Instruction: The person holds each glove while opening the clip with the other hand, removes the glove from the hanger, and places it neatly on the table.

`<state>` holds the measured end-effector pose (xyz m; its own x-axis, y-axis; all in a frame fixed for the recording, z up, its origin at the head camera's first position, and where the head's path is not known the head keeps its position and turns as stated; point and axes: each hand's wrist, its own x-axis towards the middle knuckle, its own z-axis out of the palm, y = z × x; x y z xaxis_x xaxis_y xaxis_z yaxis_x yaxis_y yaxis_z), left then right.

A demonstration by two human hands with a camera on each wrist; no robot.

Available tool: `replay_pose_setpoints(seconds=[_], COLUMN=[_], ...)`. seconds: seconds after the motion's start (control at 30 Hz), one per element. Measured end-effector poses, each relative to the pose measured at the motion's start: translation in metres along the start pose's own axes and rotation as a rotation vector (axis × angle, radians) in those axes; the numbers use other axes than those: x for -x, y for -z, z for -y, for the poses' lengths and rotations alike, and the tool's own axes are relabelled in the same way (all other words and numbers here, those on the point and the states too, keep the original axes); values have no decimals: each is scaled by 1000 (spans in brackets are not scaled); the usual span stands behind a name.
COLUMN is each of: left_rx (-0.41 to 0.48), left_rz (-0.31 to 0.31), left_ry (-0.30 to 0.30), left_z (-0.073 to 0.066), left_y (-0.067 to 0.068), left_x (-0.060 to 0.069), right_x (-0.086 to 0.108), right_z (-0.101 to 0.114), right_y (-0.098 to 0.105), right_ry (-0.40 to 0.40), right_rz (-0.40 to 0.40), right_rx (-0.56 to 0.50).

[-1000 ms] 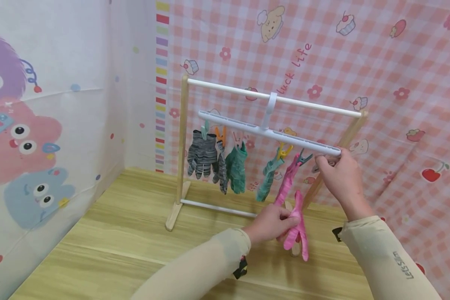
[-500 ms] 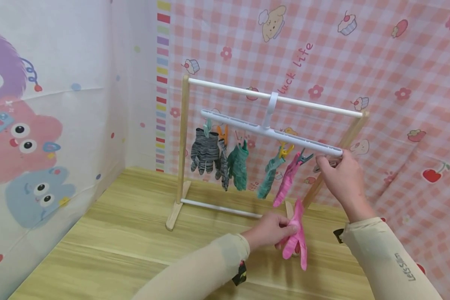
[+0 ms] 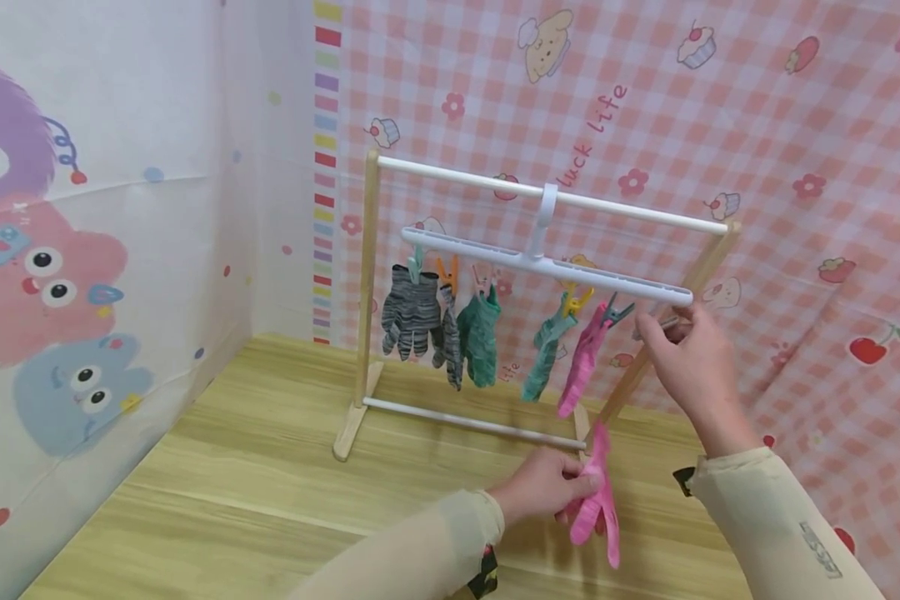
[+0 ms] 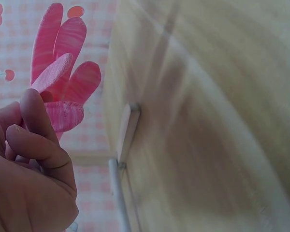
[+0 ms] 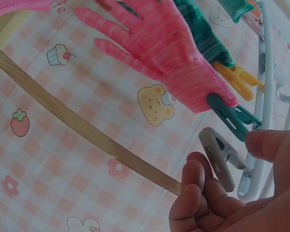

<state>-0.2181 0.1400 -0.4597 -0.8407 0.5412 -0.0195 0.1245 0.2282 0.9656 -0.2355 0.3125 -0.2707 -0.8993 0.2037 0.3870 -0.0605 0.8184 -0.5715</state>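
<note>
My left hand [image 3: 540, 485] pinches a pink knit glove [image 3: 594, 510] below the rack, its fingers dangling downward. A matching pink glove [image 3: 585, 358] hangs by a dark teal clothespin [image 5: 227, 116] from the white hanger [image 3: 607, 282]. Just below the hanger's right end is my right hand [image 3: 690, 367], its fingers loosely bent and thumb apart. Between thumb and fingers, in the right wrist view, sits a grey clothespin [image 5: 221, 159] attached to the hanger; no glove is in it. Whether a fingertip touches it, I cannot tell.
The hanger hooks over the white top bar [image 3: 637, 210] of a wooden-legged rack [image 3: 367, 283]. Grey striped gloves [image 3: 411, 312] and green gloves [image 3: 482, 342] hang on clothespins along it. Wood-grain tabletop [image 3: 270, 492] lies below; a pink checked cloth [image 3: 450, 50] hangs behind.
My left hand has lowered the held pink glove away from the hanging one. My right hand has let go of the hanger's end and dropped slightly; that end has risen a little.
</note>
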Motion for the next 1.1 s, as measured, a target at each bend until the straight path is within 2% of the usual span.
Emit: replay_pose_setpoints(seconds=[0.2, 0.33, 0.53, 0.73, 0.8, 1.1], left_rx=[42, 39, 78, 33, 56, 34], left_rz=[10, 11, 21, 12, 11, 18], left_ry=[15, 32, 59, 76, 101, 160], left_z=[5, 8, 10, 16, 19, 25], left_y=[-14, -23, -35, -47, -49, -46], left_x=[7, 9, 13, 18, 20, 29], right_x=[11, 15, 17, 17, 17, 18], right_z=[-10, -17, -25, -27, -27, -28], right_y=[4, 4, 3, 0, -2, -6], right_ry=[-31, -9, 2, 5, 3, 0], right_rz=[39, 50, 66, 92, 98, 123], right_rx=[23, 57, 65, 86, 93, 87])
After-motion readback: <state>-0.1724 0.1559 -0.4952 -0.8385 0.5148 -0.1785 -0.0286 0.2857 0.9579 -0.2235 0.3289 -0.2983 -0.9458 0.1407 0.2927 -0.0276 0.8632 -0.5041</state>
